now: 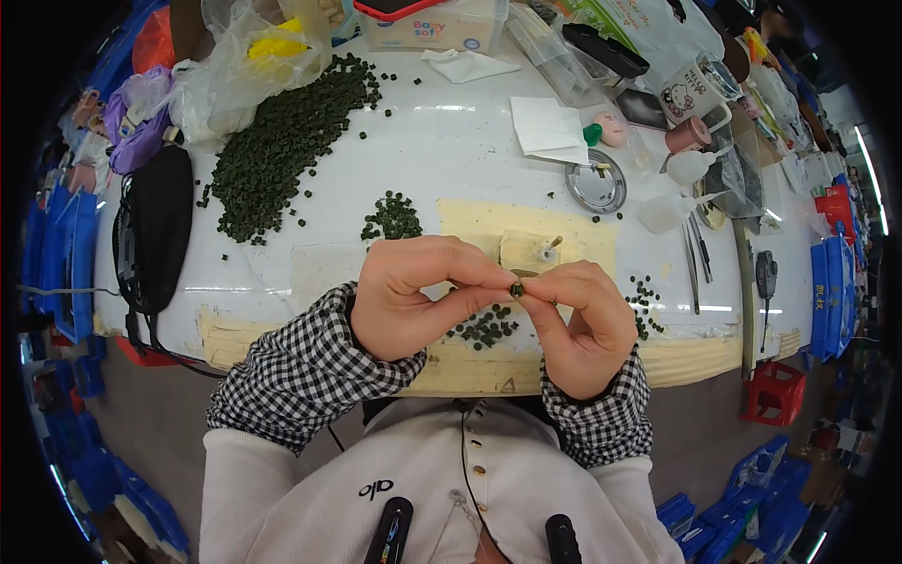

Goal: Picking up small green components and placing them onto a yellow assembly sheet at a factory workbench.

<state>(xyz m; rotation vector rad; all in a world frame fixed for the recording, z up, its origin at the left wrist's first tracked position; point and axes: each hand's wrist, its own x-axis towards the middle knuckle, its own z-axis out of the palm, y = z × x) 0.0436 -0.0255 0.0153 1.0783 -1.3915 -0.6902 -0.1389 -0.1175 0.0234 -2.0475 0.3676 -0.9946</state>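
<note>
Grey floor (705, 414), red stool (777, 391)

A lane runs up the table (442, 146) between the dark green heap (277, 146) and the round dish (601, 195); a plastic box (432, 33) blocks the far edge.

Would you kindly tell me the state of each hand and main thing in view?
left hand: pinched shut
right hand: pinched shut
small dark piece: gripped between both hands
large green heap: loose, unbagged
smaller green heap: loose
white paper: lying flat
round metal dish: uncovered
</note>
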